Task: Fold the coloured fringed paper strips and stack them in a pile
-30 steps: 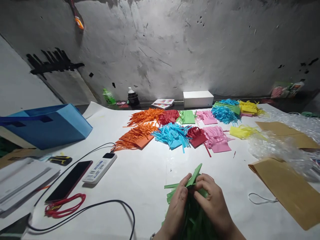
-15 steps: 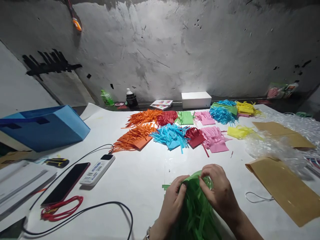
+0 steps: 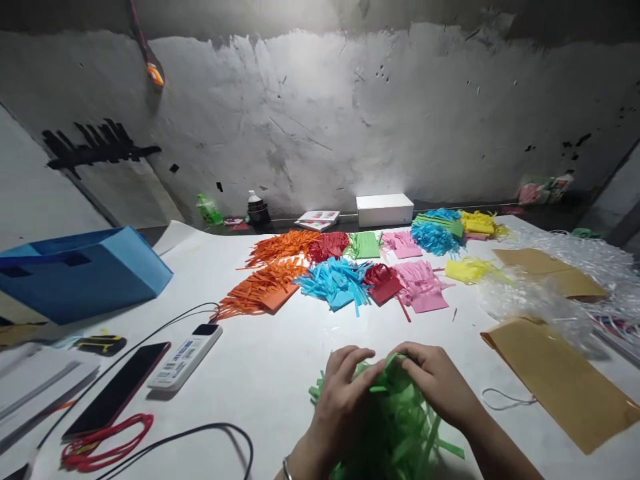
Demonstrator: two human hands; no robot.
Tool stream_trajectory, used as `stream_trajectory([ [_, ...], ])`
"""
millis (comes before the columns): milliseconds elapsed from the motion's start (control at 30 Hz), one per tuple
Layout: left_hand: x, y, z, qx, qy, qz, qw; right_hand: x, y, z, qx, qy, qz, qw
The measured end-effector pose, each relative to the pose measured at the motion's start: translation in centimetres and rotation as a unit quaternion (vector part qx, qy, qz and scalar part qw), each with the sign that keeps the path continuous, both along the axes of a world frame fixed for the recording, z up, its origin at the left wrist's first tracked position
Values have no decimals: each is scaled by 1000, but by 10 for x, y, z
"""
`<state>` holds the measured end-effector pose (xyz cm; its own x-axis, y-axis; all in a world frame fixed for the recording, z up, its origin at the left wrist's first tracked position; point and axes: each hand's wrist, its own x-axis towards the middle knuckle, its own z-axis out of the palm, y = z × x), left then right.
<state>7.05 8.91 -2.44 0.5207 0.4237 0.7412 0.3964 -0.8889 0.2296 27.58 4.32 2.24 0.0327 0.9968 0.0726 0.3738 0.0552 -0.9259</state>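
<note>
A bundle of green paper strips (image 3: 400,427) hangs loosely between my hands at the bottom centre, its strips spread over the white tabletop (image 3: 280,373). My left hand (image 3: 340,393) is closed on the bundle's upper left part. On its upper right, my right hand (image 3: 435,380) pinches the green paper. Palms and fingers hide part of the bundle. Beyond them lie fringed paper pieces: orange (image 3: 265,287), blue (image 3: 336,281), dark red (image 3: 383,283) and pink (image 3: 421,285).
A blue box-like bag (image 3: 85,273), phone (image 3: 117,390), white power bank (image 3: 187,360) and black cable are left. Right are a brown envelope (image 3: 560,380), clear plastic (image 3: 540,303) and yellow strips (image 3: 467,270). A white box (image 3: 384,211) stands at the back.
The green strips have fanned out to both sides and look more crumpled. My hands have come closer together at the top of the bundle. The camera view has shifted slightly.
</note>
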Motion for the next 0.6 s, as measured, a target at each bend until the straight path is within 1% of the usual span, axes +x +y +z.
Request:
stream_trajectory([
  [33,0,1,5,20,-13,-20,1000,10,2,-3,-2,25,-32,999],
  [100,-3,6,17,31,-52,-46,997,40,3,-12,10,54,-127,990],
  [133,-4,9,23,17,-76,-50,996,58,1,-18,19,61,-181,981],
  [200,0,17,33,-36,-111,-51,992,95,-7,-30,33,84,-283,955],
  [267,15,24,38,-88,-105,-67,988,121,-19,-41,40,124,-339,932],
  [300,28,26,38,-105,-82,-84,987,129,-24,-46,42,147,-349,925],
  [367,62,26,32,-118,-2,-122,985,134,-32,-54,45,193,-347,917],
  [433,100,24,19,-105,100,-151,978,131,-35,-60,47,236,-335,911],
  [500,131,24,4,-80,181,-157,967,129,-34,-64,50,277,-323,903],
  [533,142,25,-3,-72,207,-157,963,129,-34,-66,52,297,-317,899],
  [600,155,30,-13,-70,223,-156,960,133,-34,-71,55,331,-309,890],
])
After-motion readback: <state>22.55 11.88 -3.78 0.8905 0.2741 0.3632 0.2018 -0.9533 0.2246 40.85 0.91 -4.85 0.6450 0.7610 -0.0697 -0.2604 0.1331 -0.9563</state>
